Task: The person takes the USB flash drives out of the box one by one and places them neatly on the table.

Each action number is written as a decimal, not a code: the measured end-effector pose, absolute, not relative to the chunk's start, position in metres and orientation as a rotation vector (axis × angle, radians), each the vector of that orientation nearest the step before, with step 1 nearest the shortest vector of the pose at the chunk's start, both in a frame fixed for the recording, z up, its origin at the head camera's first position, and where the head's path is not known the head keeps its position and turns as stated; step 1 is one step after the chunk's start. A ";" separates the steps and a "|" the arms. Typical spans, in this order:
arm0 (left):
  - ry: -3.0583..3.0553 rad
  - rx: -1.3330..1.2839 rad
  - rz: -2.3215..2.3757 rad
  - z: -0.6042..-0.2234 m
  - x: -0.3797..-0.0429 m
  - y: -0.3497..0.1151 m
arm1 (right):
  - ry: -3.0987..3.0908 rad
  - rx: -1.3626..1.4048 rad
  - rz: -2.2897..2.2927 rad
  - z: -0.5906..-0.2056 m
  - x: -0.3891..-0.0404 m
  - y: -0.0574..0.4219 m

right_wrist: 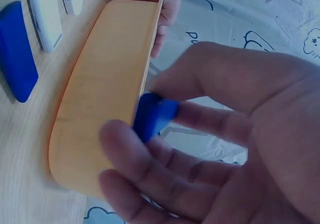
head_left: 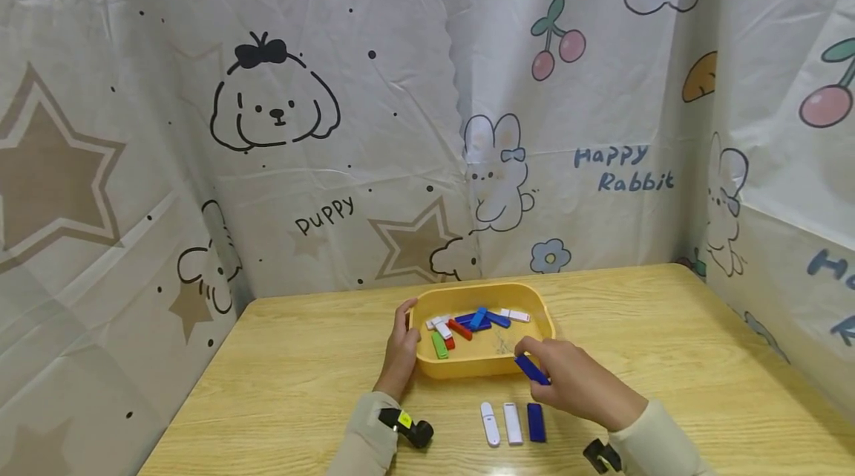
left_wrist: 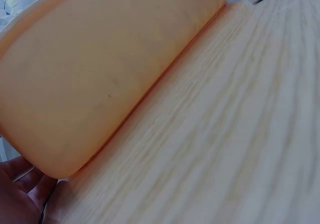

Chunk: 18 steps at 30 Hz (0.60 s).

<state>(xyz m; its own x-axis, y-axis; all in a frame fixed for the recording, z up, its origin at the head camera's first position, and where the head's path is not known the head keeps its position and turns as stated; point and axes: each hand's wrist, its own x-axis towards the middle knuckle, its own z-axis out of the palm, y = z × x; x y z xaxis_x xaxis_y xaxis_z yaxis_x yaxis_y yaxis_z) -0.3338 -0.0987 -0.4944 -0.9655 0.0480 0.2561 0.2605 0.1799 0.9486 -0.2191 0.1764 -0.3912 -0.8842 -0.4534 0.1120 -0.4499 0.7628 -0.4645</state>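
Note:
My left hand (head_left: 399, 356) grips the left end of a yellow plastic bin (head_left: 467, 367), fingers curled at its rim and outer wall. Over the bin's front right corner, my right hand (head_left: 581, 381) pinches a dark blue USB stick (head_left: 532, 370) between thumb and fingers; it overlaps the bin wall in the right wrist view. Just in front of the bin, a white rounded USB stick (head_left: 490, 424), a white rectangular one (head_left: 512, 423) and a dark blue one (head_left: 536, 422) lie side by side in a row on the table.
Inside the bin are several more sticks, among them a green one (head_left: 439, 345), a red one (head_left: 459, 329), a bright blue one (head_left: 478, 318) and a white one (head_left: 515, 315). The wooden table (head_left: 287, 379) ends at a printed curtain (head_left: 347, 164) behind and at both sides.

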 end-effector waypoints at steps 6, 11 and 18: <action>-2.284 -0.285 -1.886 -0.493 -0.335 -0.098 | 2.832 -0.654 -0.765 -0.393 -0.214 0.181; -2.294 -0.275 -1.887 -0.494 -0.335 -0.097 | 2.781 -0.560 -0.739 -0.394 -0.211 0.184; -2.289 -0.267 -1.886 -0.493 -0.333 -0.097 | 2.703 -0.378 -0.714 -0.398 -0.211 0.187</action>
